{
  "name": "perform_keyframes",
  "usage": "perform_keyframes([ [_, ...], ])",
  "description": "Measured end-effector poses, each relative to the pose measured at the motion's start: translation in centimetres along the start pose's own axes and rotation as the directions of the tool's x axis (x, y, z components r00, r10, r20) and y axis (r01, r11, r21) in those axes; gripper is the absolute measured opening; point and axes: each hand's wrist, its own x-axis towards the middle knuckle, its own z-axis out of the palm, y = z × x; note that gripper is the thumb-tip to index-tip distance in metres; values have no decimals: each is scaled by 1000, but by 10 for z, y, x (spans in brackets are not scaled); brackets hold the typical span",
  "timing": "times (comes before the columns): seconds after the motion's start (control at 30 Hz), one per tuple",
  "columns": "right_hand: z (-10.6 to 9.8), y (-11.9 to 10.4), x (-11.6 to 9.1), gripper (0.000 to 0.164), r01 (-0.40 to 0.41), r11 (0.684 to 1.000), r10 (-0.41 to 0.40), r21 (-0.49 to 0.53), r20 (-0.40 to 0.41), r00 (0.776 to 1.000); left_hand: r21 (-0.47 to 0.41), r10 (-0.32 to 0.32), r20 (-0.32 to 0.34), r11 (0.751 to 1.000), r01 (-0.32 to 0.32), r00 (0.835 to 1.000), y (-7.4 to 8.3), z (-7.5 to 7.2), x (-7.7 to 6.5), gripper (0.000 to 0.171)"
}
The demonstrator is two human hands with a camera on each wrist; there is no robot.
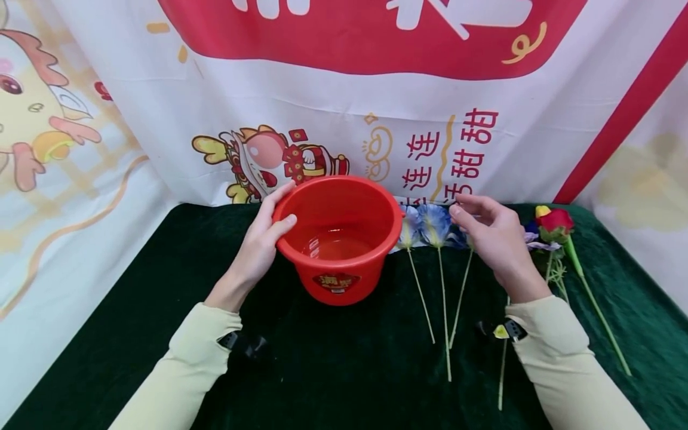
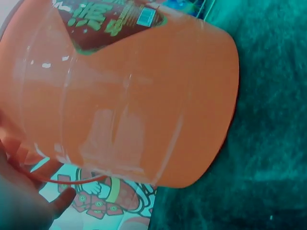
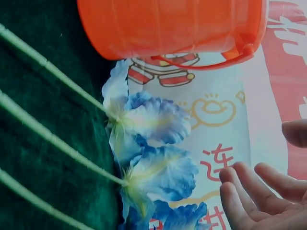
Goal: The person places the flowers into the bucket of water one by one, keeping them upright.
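Note:
My left hand [image 1: 257,246] grips the left rim of a red plastic bucket [image 1: 335,283], thumb over the edge at its inside. The bucket stands mouth up at the back middle, with a dark label on its front; its thin handle [image 3: 206,65] hangs on the far side in the right wrist view. Right of it lie three blue artificial flowers [image 1: 434,223] with long green stems, heads toward the back. My right hand [image 1: 497,242] hovers over the rightmost blue flower, partly covering it. In the right wrist view its fingers [image 3: 256,184] are loosely bent, holding nothing.
A red artificial rose [image 1: 556,221] and other flowers, including a purple one [image 1: 539,242], lie at the right, partly behind my right arm. Dark green cloth [image 1: 333,370] covers the table. A printed white curtain [image 1: 333,95] hangs at the back edge.

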Motion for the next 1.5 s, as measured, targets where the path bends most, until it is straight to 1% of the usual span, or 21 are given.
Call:
perform_keyframes([
  [0.07, 0, 1, -2, 66, 11, 1000, -11, 6, 10, 1000, 2, 11, 24, 1000, -11, 1000, -1, 0, 1, 62],
  [0.13, -1, 2, -3, 62, 33, 999, -34, 21, 19, 999, 6, 20, 35, 1000, -20, 999, -3, 1, 3, 63],
  [0.27, -2, 4, -2, 54, 70, 996, -73, 62, 54, 996, 32, 21, 28, 999, -22, 999, -4, 2, 3, 65],
  [0.43, 1, 7, 1, 53, 58, 987, -75, 152, 108, 991, 61, 18, 19, 998, -19, 1000, -4, -1, 0, 66],
  [0.53, 2, 8, 3, 53, 39, 984, -60, 174, 116, 991, 64, 16, 26, 998, -18, 1000, -5, -2, 0, 66],
  [0.8, -3, 10, 5, 56, 0, 987, -14, 162, 88, 996, 86, 17, 26, 996, -19, 1000, -5, 0, 3, 66],
  [1.0, -1, 14, 7, 56, -26, 985, 5, 169, 126, 992, 99, 0, 15, 995, -1, 1000, -2, -1, 0, 67],
  [1.1, 2, 16, 10, 56, -51, 986, 28, 158, 144, 989, 101, -6, 13, 995, 5, 1000, -1, -2, -2, 67],
  [1.27, 5, 22, 13, 53, -99, 986, 79, 132, 151, 985, 100, -11, 12, 995, 9, 1000, -1, -3, -3, 68],
  [1.5, 6, 29, 17, 51, -149, 981, 125, 121, 181, 975, 66, -7, 23, 998, 5, 1000, -2, -3, -1, 68],
])
